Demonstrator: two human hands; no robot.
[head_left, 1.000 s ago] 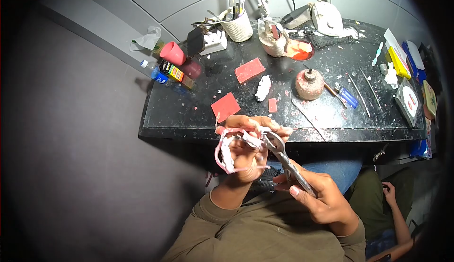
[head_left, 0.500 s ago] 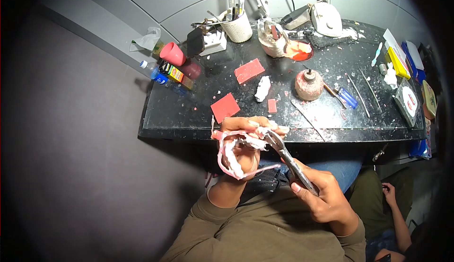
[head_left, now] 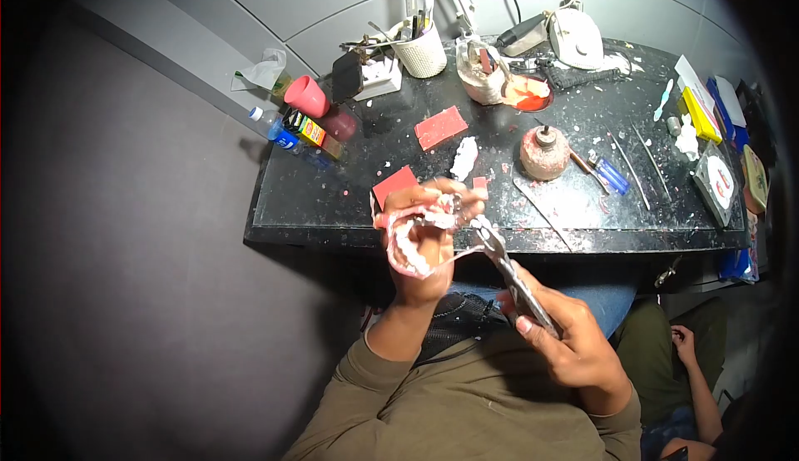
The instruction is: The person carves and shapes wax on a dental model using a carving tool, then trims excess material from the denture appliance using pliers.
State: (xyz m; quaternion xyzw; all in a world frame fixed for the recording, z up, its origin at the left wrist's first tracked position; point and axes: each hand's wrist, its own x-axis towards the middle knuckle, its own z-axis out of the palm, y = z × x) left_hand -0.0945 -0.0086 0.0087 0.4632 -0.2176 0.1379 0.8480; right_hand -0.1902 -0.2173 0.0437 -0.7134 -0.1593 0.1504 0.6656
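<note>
Just off the front edge of the bench, my left hand [head_left: 439, 268] holds a denture [head_left: 404, 251], a pink arch with a white inner ridge. My left fingers are curled behind and around it, and a thin pink strand trails from it to the right. Dark metal pliers [head_left: 509, 271] are gripped in my right hand [head_left: 568, 336]. Their jaws point up and left, a little apart from the denture's right end. Behind my left fingers lie a red wax sheet [head_left: 394, 183] and a small red wax piece [head_left: 480, 183].
On the black bench [head_left: 333, 203] stand a wax-spattered burner [head_left: 545, 157], a blue lighter [head_left: 613, 176] and a brush cup [head_left: 420, 52]. Another red wax sheet [head_left: 441, 128] lies beside a white lump [head_left: 465, 158]. Thin tools lie to the right. Another person's hand [head_left: 684, 344] rests at lower right.
My left hand has raised and turned the denture slightly. The plier jaws, which were at the denture's right end, are now apart from it.
</note>
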